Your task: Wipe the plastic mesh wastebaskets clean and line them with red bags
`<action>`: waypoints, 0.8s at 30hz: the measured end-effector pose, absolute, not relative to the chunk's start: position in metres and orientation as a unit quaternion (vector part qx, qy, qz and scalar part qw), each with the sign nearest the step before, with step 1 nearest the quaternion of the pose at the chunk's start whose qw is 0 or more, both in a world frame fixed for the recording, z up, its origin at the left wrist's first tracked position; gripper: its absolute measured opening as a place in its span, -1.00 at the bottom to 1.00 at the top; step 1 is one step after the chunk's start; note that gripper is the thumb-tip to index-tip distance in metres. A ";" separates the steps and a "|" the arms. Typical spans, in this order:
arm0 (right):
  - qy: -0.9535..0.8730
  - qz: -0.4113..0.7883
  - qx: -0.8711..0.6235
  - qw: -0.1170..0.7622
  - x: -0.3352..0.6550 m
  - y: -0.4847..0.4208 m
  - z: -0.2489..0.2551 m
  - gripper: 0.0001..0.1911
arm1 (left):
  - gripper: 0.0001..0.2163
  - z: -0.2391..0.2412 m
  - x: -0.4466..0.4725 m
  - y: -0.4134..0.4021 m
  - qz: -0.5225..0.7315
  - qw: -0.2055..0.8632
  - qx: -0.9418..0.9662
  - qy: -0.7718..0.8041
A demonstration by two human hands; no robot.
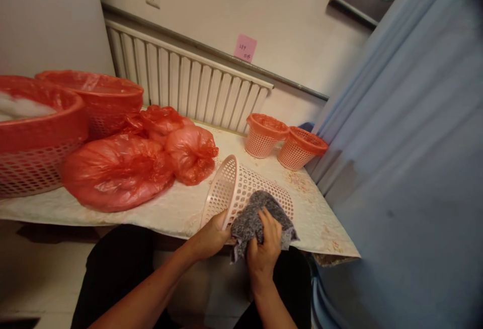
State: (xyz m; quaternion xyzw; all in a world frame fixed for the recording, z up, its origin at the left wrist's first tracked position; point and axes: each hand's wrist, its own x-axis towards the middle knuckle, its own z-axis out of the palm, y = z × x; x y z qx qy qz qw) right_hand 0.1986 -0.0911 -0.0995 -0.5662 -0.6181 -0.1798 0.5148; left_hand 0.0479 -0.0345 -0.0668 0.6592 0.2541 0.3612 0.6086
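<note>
A pale pink perforated plastic wastebasket [260, 180] lies on its side at the front edge of the table, its mouth turned to the left. My left hand [213, 236] grips the rim at the lower side of the mouth, with the fingers partly hidden. Against the outer wall of the basket, my right hand [266, 243] presses a dark grey cloth [247, 221], its fingers bent into the fabric. The cloth drapes over the near side of the basket and hides part of its holes.
Two small baskets with red liners, one [262, 138] beside another [300, 150], stand near the wall. Tied red bags [121, 173] lie at left, by two large lined baskets [41, 163]. A radiator [188, 80] is behind the table [320, 223]; a blue curtain [407, 168] hangs right.
</note>
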 end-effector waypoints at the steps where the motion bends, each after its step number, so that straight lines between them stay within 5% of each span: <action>1: -0.632 -0.170 -0.550 0.519 0.190 -0.090 -0.094 -0.36 | -0.59 -0.066 0.048 -0.035 0.365 0.607 0.664 0.238; 13: -0.667 -0.158 -0.511 0.519 0.181 -0.040 -0.041 -0.29 | -0.75 -0.095 0.043 -0.034 0.345 0.558 0.717 0.235; 18: -0.657 -0.154 -0.523 0.520 0.182 -0.044 -0.047 -0.30 | -0.73 -0.118 0.042 -0.036 0.328 0.504 0.758 0.254; 24: -0.661 -0.165 -0.509 0.527 0.182 -0.054 -0.063 -0.27 | -0.71 -0.101 0.049 -0.036 0.348 0.564 0.717 0.216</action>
